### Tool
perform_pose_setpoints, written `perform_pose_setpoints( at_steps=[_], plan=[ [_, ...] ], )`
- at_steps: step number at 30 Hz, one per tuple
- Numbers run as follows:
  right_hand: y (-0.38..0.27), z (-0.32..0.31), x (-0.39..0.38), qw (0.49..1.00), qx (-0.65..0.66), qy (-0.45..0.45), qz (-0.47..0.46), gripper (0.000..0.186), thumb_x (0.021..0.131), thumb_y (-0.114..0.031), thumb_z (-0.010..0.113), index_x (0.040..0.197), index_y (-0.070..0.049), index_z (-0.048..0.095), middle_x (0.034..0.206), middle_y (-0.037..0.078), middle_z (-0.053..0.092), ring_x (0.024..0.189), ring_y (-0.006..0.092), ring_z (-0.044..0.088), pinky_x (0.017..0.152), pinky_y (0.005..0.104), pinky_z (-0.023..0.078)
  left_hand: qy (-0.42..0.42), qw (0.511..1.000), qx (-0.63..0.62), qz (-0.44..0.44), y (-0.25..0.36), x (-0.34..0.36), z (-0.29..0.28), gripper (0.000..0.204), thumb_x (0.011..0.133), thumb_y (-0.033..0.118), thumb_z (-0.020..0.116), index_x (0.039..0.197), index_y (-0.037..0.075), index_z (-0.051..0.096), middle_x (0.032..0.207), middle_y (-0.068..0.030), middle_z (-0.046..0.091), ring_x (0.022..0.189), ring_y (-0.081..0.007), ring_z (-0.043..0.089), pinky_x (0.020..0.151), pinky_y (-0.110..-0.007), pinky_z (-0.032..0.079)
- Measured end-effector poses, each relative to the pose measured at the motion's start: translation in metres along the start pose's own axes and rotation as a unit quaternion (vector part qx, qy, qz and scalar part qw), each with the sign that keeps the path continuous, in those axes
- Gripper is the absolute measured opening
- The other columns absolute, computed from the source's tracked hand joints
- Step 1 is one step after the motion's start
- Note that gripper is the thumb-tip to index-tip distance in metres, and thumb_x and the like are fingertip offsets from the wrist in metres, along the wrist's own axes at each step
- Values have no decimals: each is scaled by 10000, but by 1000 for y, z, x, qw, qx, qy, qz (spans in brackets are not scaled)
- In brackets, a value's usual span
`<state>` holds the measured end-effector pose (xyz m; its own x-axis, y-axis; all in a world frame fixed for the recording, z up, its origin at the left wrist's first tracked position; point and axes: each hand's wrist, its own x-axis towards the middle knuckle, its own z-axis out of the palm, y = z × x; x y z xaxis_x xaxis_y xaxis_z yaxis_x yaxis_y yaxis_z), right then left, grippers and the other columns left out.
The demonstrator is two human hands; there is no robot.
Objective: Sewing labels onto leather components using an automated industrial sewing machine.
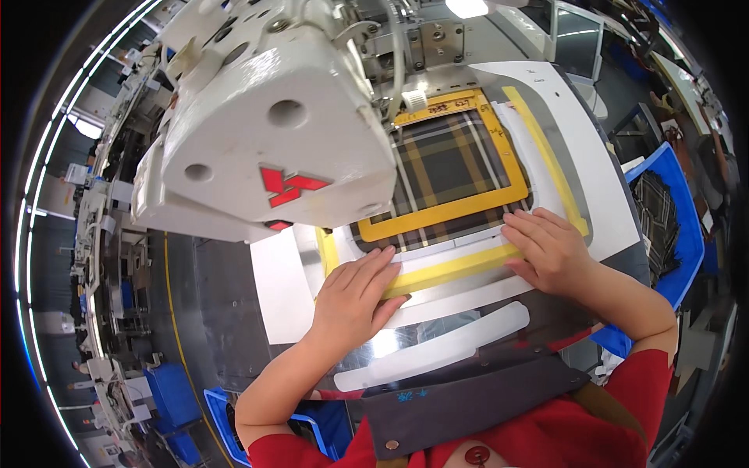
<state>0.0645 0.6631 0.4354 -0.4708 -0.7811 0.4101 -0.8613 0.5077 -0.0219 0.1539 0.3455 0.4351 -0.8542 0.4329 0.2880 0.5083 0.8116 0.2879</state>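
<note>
Left hand (353,298) and right hand (552,251) are resting flat, fingers extended, gripping nothing. Plaid fabric panel (450,160) is lying just beyond, under yellow frame (446,213), long axis unclear behind sewing-machine head (265,129); right hand is appearing marginally nearer.

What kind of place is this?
Probably a sewing workshop or clothes factory: there's a big white machine that looks like a sewing machine, plaid cloth under a yellow frame, and a blue bin holding more fabric.
</note>
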Motion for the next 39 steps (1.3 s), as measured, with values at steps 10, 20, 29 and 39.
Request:
perform_pose_setpoints(
  at_steps=[10,20,29,39],
  plan=[
    [-4,4,-4,1000,2,24,0,350,870,-292,671,1005,30,659,1044,192,685,987,319,670,920,409,510,-18,999,19,34,0,6,-2,469,769,254,761,1165,65,594,1268,-114,608,1134,-288,598,916,-382,471],
    [40,-41,-57,984,14,141,107,224,828,-188,673,1027,-88,646,982,71,667,893,268,645,784,417,514,-27,998,52,-28,1,-5,-2,373,810,137,650,1172,63,600,1313,-138,577,1193,-335,545,1009,-439,391],
    [243,-16,-315,796,40,-145,587,421,696,-261,784,1076,-105,690,1133,120,673,1042,294,636,881,396,509,-20,998,49,-26,3,-3,2,336,823,115,634,1153,59,611,1302,-141,582,1197,-331,541,1019,-431,384],
    [195,-60,-248,833,-154,130,515,261,966,-237,522,1069,-39,657,1060,155,670,1005,353,622,849,412,487,12,1000,27,-3,0,-3,-2,333,765,109,685,1090,52,638,1247,-139,617,1096,-333,600,933,-415,456]
  ],
)
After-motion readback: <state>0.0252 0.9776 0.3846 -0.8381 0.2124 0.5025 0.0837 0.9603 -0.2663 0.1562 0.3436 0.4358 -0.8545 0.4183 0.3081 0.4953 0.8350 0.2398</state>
